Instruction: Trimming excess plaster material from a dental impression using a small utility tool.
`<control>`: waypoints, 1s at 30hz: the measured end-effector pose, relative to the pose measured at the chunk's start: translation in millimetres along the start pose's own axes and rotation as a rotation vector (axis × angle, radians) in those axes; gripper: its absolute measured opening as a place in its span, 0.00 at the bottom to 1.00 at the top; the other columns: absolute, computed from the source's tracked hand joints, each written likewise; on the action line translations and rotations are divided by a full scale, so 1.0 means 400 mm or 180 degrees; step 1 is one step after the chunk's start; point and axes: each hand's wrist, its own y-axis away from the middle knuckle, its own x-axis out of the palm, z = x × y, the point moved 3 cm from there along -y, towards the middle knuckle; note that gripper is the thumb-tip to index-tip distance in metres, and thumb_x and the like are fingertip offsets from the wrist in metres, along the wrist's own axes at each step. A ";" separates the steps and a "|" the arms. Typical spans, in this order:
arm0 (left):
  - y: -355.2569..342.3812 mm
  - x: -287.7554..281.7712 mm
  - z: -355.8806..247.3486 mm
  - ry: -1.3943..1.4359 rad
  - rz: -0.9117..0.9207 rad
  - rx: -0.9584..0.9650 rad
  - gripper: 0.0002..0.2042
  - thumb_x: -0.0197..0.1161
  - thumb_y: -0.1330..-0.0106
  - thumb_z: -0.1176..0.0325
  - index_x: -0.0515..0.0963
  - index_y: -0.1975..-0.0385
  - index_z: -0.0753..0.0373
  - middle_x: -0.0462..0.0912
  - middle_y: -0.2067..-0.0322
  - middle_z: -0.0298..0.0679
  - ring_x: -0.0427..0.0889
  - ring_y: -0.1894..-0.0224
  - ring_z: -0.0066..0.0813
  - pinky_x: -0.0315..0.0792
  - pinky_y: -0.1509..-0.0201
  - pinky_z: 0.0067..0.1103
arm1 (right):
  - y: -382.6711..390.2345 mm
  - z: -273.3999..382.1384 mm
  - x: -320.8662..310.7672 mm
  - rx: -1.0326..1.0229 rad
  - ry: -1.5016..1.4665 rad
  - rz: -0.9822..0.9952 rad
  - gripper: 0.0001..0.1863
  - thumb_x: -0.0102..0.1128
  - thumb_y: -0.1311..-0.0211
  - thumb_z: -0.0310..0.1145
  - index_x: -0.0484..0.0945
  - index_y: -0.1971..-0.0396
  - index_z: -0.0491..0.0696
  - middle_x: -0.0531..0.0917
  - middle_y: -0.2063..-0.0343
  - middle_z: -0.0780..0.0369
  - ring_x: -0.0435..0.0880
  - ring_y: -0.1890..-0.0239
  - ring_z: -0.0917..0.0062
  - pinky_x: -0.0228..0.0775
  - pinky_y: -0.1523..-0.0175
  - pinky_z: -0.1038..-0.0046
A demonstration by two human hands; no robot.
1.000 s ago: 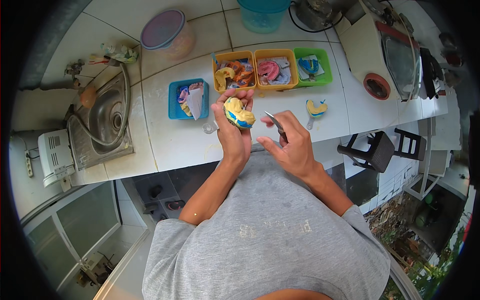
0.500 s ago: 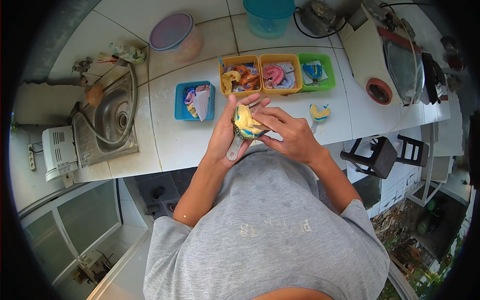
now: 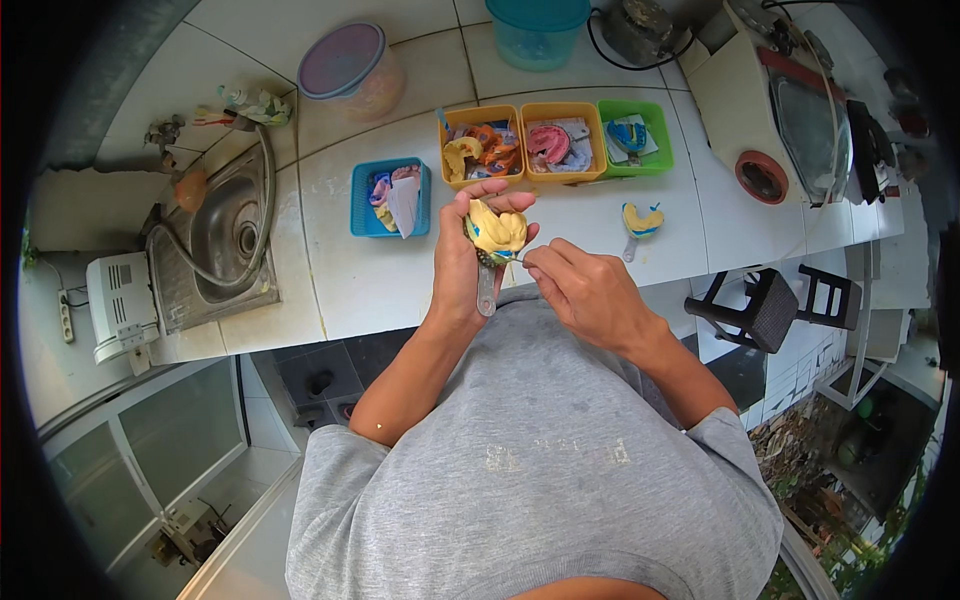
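Observation:
In my left hand [image 3: 462, 250] rests a metal dental impression tray [image 3: 486, 290] filled with yellow and blue impression material [image 3: 497, 228], its handle pointing toward me. My right hand [image 3: 585, 285] is closed in a pinch just right of the tray. A thin dark tip, like that of a small tool, shows between its fingertips and the tray's edge; the rest is hidden in the fingers. A second dental impression [image 3: 641, 220], also yellow and blue with a metal handle, lies on the counter to the right.
Two yellow baskets [image 3: 565, 176] and a green basket [image 3: 660, 150] with impressions inside stand behind my hands. Nearer left is a blue basket [image 3: 358, 212]. A sink [image 3: 215, 300] with a hose is at far left, lidded tubs [image 3: 350, 85] at the back, a cream machine [image 3: 735, 95] at right.
My right hand has drawn back from the impression's top to the right and down. The tray has turned slightly in my left hand, its handle now pointing more straight toward me.

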 end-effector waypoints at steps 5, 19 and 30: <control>0.011 0.005 -0.018 -0.0065 0.0125 -0.0091 0.20 0.35 0.22 0.52 0.69 0.54 0.62 0.81 0.67 0.41 0.81 0.60 0.34 0.79 0.53 0.28 | -0.002 0.005 -0.004 -0.0172 0.0178 0.0102 0.06 0.62 0.39 0.30 0.76 0.65 0.47 0.78 0.74 0.62 0.83 0.77 0.67 0.75 0.74 0.67; 0.036 0.014 -0.006 -0.0907 -0.0413 0.0145 0.20 0.34 0.23 0.52 0.69 0.56 0.62 0.79 0.68 0.40 0.75 0.65 0.28 0.73 0.60 0.24 | 0.000 0.018 0.031 0.0059 -0.0220 0.0421 0.04 0.56 0.38 0.27 0.72 0.67 0.44 0.81 0.78 0.55 0.82 0.81 0.61 0.73 0.77 0.62; 0.020 -0.006 -0.002 -0.0647 -0.0676 0.0843 0.21 0.35 0.24 0.52 0.70 0.55 0.62 0.81 0.63 0.42 0.76 0.63 0.31 0.72 0.53 0.27 | -0.016 0.033 0.046 0.0215 0.0229 0.0173 0.04 0.54 0.35 0.27 0.71 0.67 0.43 0.82 0.77 0.53 0.83 0.77 0.57 0.74 0.73 0.60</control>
